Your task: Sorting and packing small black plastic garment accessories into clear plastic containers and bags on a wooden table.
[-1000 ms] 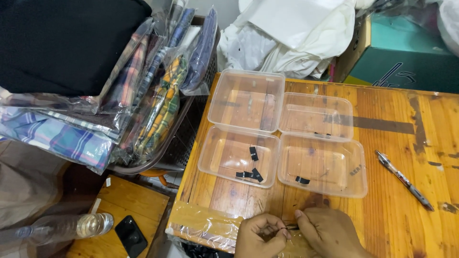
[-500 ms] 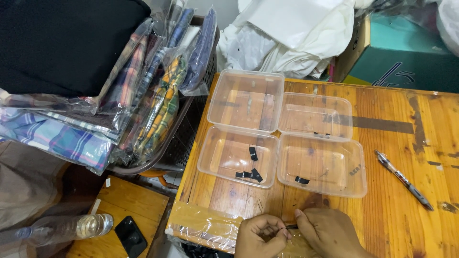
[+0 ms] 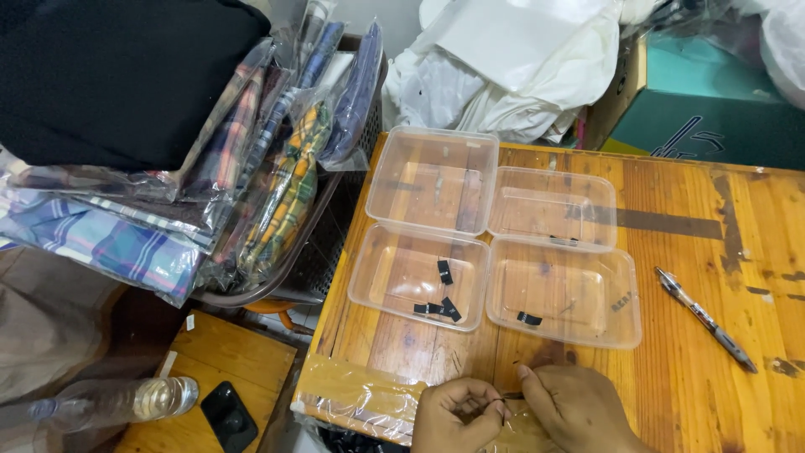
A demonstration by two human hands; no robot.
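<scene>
Black and thin, a small strip (image 3: 513, 395) lies crosswise between both hands at the table's (image 3: 696, 386) near edge, pinched by the left hand (image 3: 457, 415) and right hand (image 3: 579, 411); 4 clear tubs (image 3: 495, 243) sit just beyond.

Since a second ago my left hand (image 3: 453, 415) and my right hand (image 3: 579, 411) have barely shifted at the near edge of the worn orange wooden table (image 3: 696, 369); the fingertips have closed in a touch on the small dark strip (image 3: 511, 395) between them.
</scene>
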